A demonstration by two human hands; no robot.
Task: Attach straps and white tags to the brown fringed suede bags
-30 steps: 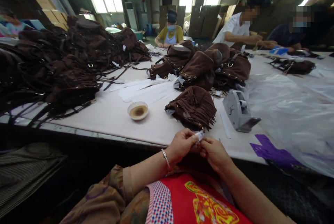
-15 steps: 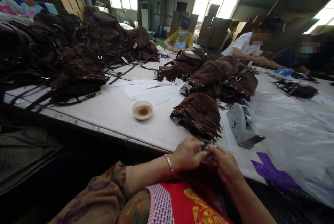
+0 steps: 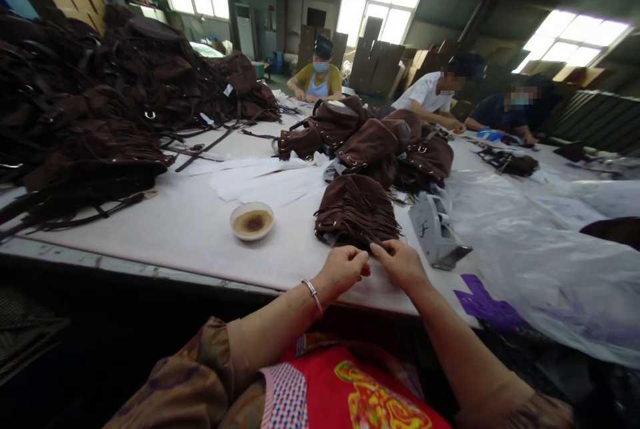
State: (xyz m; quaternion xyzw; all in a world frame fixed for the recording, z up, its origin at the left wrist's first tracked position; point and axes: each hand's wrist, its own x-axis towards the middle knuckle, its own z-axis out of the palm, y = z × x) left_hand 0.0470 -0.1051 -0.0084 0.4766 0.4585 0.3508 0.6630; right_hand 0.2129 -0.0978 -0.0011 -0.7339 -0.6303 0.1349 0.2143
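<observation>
A dark brown fringed bag lies on the table just in front of both hands. My right hand pinches a dark brown strap at the bag's near side, between thumb and fingers. Close beside it, my left hand is closed, fingertips curled together. Whatever those fingertips hold, if anything, is too small to make out. A silver bangle circles my left wrist.
A white bowl with brown residue stands to the left. Right of the bag is a grey metal tool. Brown bags lie beyond, with a large heap at left. Plastic sheeting covers the right side. Several people work across the table.
My hands have moved forward from the table's edge up to the fringed bag and drawn slightly apart. The view has turned right, shifting the surroundings left.
</observation>
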